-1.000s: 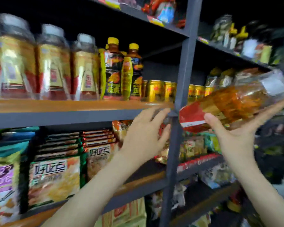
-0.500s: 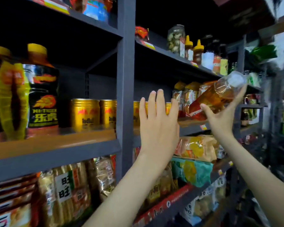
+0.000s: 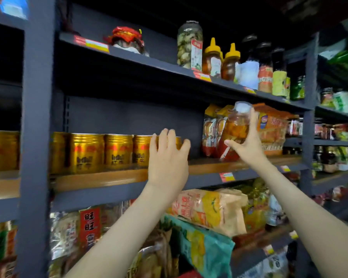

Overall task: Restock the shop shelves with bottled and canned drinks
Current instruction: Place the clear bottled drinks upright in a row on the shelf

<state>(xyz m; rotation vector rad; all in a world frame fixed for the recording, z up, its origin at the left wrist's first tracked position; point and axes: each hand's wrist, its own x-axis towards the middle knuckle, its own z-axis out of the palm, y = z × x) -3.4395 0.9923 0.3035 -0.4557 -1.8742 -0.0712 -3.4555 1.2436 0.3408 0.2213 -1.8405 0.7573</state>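
I'm watching the right hand gripping the amber bottle, fingers wrapping its side. The bottle is leaning, white cap up, red base down at the wooden shelf, right in front of the snack bags. I can't tell if it's touching the shelf. The left hand is hovering flat, fingers straight, against the last of the gold cans.

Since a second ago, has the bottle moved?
Yes. The bottle swung from tilted to nearly upright, its base down at the shelf, right of the cans.
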